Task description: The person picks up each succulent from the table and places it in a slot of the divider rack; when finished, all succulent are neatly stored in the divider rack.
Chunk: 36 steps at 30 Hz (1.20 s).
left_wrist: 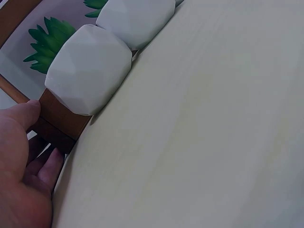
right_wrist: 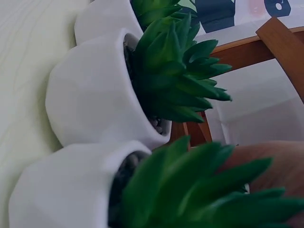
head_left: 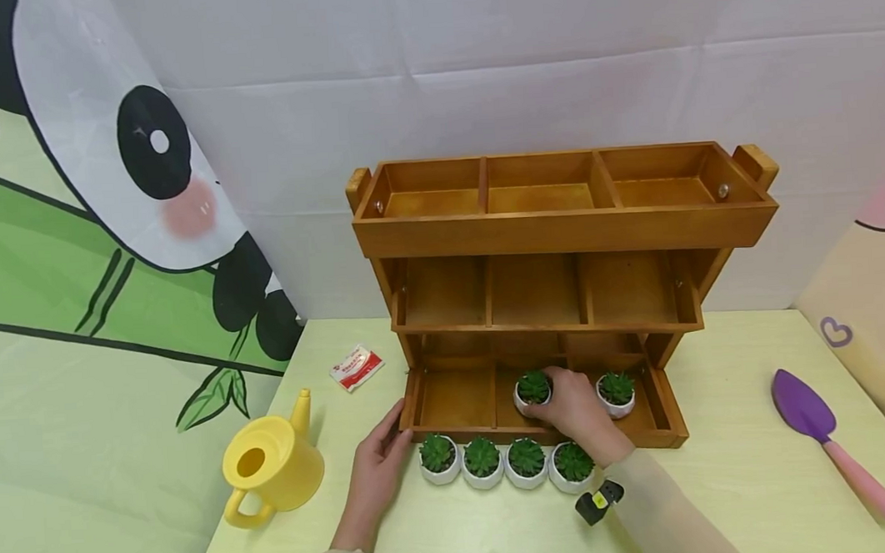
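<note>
A brown wooden shelf (head_left: 566, 231) with three divided tiers stands against the back wall. My right hand (head_left: 581, 411) holds a small potted succulent (head_left: 533, 388) in a white pot, in the middle compartment of the bottom tier. Another potted succulent (head_left: 616, 393) sits in that tier's right compartment. My left hand (head_left: 378, 472) grips the bottom tier's front left corner, with the thumb on the wood in the left wrist view. Along the shelf's front edge, several potted succulents (head_left: 482, 461) stand in a row on the table. Close up, the right wrist view shows their faceted white pots (right_wrist: 95, 92).
On the left stands a yellow watering can (head_left: 275, 465). A red and white packet (head_left: 356, 368) lies behind it, near the shelf. At the right is a purple trowel (head_left: 804, 405) with a pink handle. The pale table (head_left: 754, 494) carries everything.
</note>
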### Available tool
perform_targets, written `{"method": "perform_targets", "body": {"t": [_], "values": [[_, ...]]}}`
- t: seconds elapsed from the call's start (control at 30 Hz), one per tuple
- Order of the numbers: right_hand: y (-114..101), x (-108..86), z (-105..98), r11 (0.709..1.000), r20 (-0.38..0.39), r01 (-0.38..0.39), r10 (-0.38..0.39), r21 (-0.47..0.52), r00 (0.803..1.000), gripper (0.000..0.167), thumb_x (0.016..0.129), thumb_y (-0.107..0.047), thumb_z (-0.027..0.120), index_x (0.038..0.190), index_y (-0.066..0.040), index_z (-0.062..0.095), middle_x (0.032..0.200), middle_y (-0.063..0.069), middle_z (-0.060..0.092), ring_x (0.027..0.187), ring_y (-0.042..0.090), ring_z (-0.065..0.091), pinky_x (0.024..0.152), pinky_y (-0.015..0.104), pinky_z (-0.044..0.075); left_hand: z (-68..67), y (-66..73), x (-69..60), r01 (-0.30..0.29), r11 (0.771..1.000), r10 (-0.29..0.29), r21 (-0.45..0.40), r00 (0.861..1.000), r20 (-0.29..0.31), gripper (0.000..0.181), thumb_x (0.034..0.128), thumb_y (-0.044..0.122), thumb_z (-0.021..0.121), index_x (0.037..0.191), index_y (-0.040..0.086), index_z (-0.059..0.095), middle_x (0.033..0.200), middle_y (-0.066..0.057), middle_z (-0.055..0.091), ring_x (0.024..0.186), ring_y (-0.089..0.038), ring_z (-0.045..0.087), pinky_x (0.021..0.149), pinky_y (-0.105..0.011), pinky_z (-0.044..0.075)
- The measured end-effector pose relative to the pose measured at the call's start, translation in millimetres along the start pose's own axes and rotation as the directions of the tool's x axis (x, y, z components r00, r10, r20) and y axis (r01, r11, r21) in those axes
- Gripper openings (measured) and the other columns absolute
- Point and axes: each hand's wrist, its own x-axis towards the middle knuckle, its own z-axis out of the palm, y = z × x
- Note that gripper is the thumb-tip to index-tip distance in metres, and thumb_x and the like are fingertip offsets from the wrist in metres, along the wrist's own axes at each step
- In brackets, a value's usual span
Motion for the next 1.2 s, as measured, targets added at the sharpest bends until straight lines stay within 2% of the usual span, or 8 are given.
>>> {"method": "perform_targets", "body": {"t": [0.1, 0.33, 0.57, 0.7, 0.77, 0.97, 1.2], "values": [[0.1, -0.5, -0.6, 1.000, 0.007, -0.012, 0.012, 0.005, 1.000, 0.062, 0.081, -0.026, 0.092, 0.126, 0.007, 0.066, 0.114, 0.021, 0.071, 0.106, 0.038, 0.067, 0.096, 0.055, 0.058, 0.4, -4.5, 1.5, 0.005, 1.000, -0.005, 0.005, 1.000, 0.000, 0.051, 0.1035, 0.001, 0.064, 0.153, 0.005, 0.053, 0.155, -0.014, 0.050, 0.137, -0.030, 0.053, 0.105, -0.019, 0.048], [-0.9, -2.6, -1.1, 1.000, 0.002, -0.017, 0.017, 0.022, 1.000, 0.066, 0.082, -0.025, 0.091, 0.132, 0.007, 0.062, 0.120, 0.024, 0.069, 0.111, 0.041, 0.066, 0.099, 0.058, 0.056, -0.4, -36.6, 7.4, -0.009, 1.000, 0.009, 0.026, 1.000, -0.010, 0.051, 0.1046, 0.009, 0.065, 0.154, 0.017, 0.054, 0.156, -0.008, 0.051, 0.138, -0.027, 0.054, 0.105, -0.018, 0.047], [-1.2, -11.6, -5.8, 0.998, 0.000, -0.018, 0.018, 0.066, 1.000, 0.075, 0.085, -0.026, 0.088, 0.142, 0.010, 0.055, 0.132, 0.029, 0.064, 0.120, 0.045, 0.062, 0.103, 0.061, 0.053, -1.7, -38.5, 6.9, -0.024, 0.999, 0.024, 0.028, 1.000, -0.002, 0.051, 0.1046, 0.014, 0.066, 0.153, 0.021, 0.056, 0.155, -0.005, 0.052, 0.137, -0.025, 0.054, 0.106, -0.020, 0.047], [-0.4, -19.5, -9.2, 0.995, -0.026, 0.002, 0.001, 0.097, 1.000, 0.077, 0.086, -0.028, 0.088, 0.143, 0.010, 0.054, 0.124, 0.026, 0.068, 0.107, 0.037, 0.066, 0.096, 0.056, 0.058, -1.7, -37.9, 7.5, -0.021, 0.999, 0.021, 0.035, 1.000, 0.001, 0.051, 0.1049, 0.015, 0.066, 0.154, 0.022, 0.055, 0.156, -0.004, 0.051, 0.137, -0.025, 0.054, 0.106, -0.020, 0.047], [0.2, -23.7, -10.7, 0.993, -0.034, 0.017, -0.013, 0.113, 0.999, 0.076, 0.087, -0.029, 0.087, 0.144, 0.010, 0.054, 0.123, 0.024, 0.068, 0.105, 0.034, 0.066, 0.094, 0.054, 0.059, -1.7, -37.5, 7.4, -0.017, 0.999, 0.017, 0.037, 1.000, 0.000, 0.051, 0.1048, 0.016, 0.066, 0.154, 0.022, 0.055, 0.156, -0.004, 0.051, 0.137, -0.025, 0.054, 0.106, -0.020, 0.048], [4.6, -36.2, -13.3, 0.980, -0.035, 0.039, -0.033, 0.197, 0.999, 0.075, 0.091, -0.028, 0.085, 0.147, 0.009, 0.051, 0.138, 0.027, 0.062, 0.123, 0.042, 0.063, 0.102, 0.053, 0.056, -1.9, -37.7, 7.4, -0.004, 0.999, 0.004, 0.036, 1.000, 0.003, 0.051, 0.1050, 0.016, 0.066, 0.154, 0.023, 0.054, 0.156, -0.003, 0.051, 0.138, -0.024, 0.053, 0.107, -0.020, 0.047], [13.5, -48.7, -12.7, 0.949, -0.057, 0.073, -0.059, 0.307, 0.997, 0.072, 0.091, -0.023, 0.085, 0.147, 0.008, 0.051, 0.142, 0.026, 0.060, 0.129, 0.041, 0.060, 0.105, 0.048, 0.053, -2.1, -35.6, 6.8, 0.020, 1.000, -0.020, 0.024, 1.000, 0.004, 0.051, 0.1052, 0.016, 0.066, 0.153, 0.028, 0.055, 0.155, 0.003, 0.052, 0.138, -0.017, 0.053, 0.108, -0.021, 0.047]]}}
